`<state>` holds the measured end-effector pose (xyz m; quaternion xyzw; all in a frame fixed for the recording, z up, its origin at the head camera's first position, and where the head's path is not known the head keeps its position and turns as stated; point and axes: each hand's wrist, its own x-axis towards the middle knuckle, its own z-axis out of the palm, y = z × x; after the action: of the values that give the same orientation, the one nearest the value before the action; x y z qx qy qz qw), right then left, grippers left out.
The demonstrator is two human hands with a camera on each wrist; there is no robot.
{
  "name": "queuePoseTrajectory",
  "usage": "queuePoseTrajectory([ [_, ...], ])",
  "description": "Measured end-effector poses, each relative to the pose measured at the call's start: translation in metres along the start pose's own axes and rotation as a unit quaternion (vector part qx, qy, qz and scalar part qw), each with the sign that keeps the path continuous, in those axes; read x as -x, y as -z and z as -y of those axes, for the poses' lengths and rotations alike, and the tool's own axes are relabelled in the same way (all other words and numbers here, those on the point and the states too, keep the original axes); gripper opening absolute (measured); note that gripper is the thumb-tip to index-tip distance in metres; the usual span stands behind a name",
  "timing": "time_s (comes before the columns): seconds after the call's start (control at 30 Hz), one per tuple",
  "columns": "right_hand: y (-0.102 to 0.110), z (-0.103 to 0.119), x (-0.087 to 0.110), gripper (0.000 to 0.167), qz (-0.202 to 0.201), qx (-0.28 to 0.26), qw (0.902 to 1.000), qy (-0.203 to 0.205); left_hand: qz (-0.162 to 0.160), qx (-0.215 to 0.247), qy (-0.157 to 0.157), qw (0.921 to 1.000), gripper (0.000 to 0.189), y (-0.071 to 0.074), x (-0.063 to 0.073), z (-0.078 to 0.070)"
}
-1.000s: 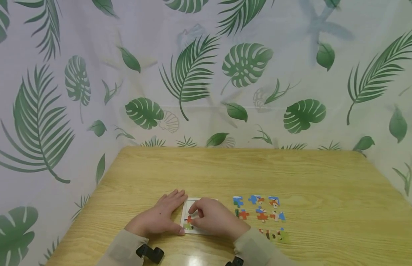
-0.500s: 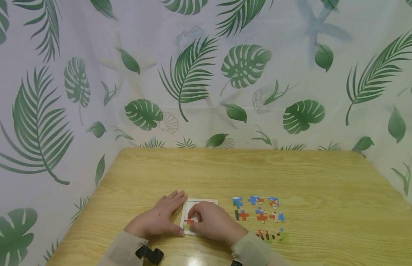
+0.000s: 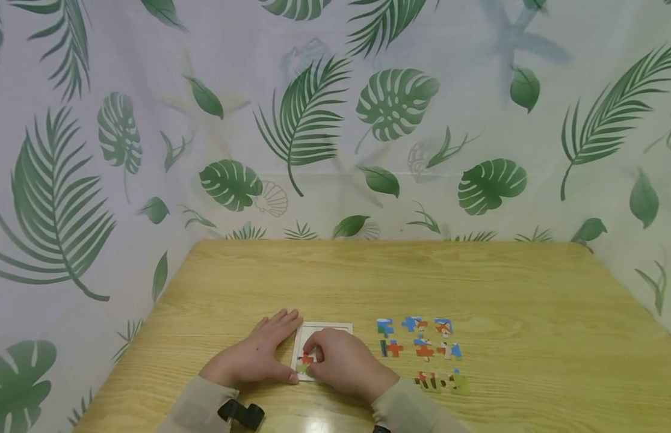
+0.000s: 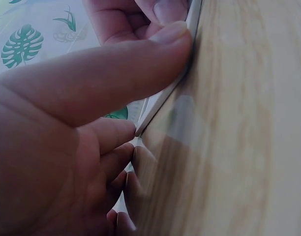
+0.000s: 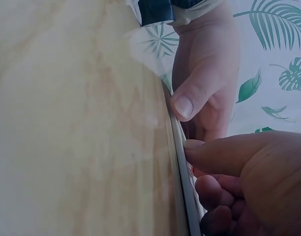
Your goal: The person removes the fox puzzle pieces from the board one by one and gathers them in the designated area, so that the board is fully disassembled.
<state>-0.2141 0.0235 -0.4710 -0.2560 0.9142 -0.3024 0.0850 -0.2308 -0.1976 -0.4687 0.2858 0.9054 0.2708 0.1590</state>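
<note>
A small white puzzle tray [image 3: 340,325] lies flat on the table. In its lower left corner is a jigsaw piece [image 3: 305,358] coloured red and green. My left hand [image 3: 254,355] rests along the tray's left side, fingers extended and thumb at the near corner; in the left wrist view the thumb [image 4: 126,69] lies against the tray's edge. My right hand [image 3: 343,364] reaches over the tray with curled fingers, pinching the corner piece between thumb and index finger. The right hand covers the tray's lower right part.
To the right of the tray lie several loose jigsaw pieces in rough rows, among them a blue one [image 3: 385,326], a red one [image 3: 423,349] and a green one [image 3: 461,383]. A leaf-patterned cloth [image 3: 324,120] hangs behind the wooden table [image 3: 367,276].
My right thumb and index finger have shifted slightly at the corner piece, index finger a little lower. The left hand stays at the tray. The head view has shifted slightly.
</note>
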Motion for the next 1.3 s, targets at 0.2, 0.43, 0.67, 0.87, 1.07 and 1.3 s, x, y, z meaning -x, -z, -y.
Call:
queuePoseTrajectory([
  [0.2,-0.0021,0.0007,0.0012,0.021,-0.007,-0.008,0.9999,-0.002,0.000,0.006,0.001,1.0000,0.105,-0.0008,0.0002,0.0011],
  [0.43,-0.0044,0.0001,0.0029,0.020,-0.028,-0.021,0.9994,-0.008,0.001,0.013,0.001,0.9999,0.105,-0.0007,0.0000,-0.0006],
  [0.67,-0.0050,0.0013,0.0015,0.010,-0.041,-0.073,0.9963,-0.018,0.000,0.008,-0.001,1.0000,0.105,-0.0007,-0.0002,-0.0003],
  [0.87,-0.0051,0.0005,0.0002,0.006,-0.055,-0.113,0.9920,-0.015,0.000,0.005,0.006,1.0000,0.105,-0.0008,-0.0001,0.0005],
  [1.07,-0.0051,0.0008,-0.0002,0.014,-0.065,-0.129,0.9894,-0.015,-0.002,0.007,0.012,0.9999,0.104,-0.0003,0.0005,-0.0012],
  [1.3,0.0042,0.0036,0.0021,0.012,-0.061,-0.149,0.9863,-0.034,-0.002,0.007,0.011,0.9999,0.105,0.0003,0.0002,-0.0025],
])
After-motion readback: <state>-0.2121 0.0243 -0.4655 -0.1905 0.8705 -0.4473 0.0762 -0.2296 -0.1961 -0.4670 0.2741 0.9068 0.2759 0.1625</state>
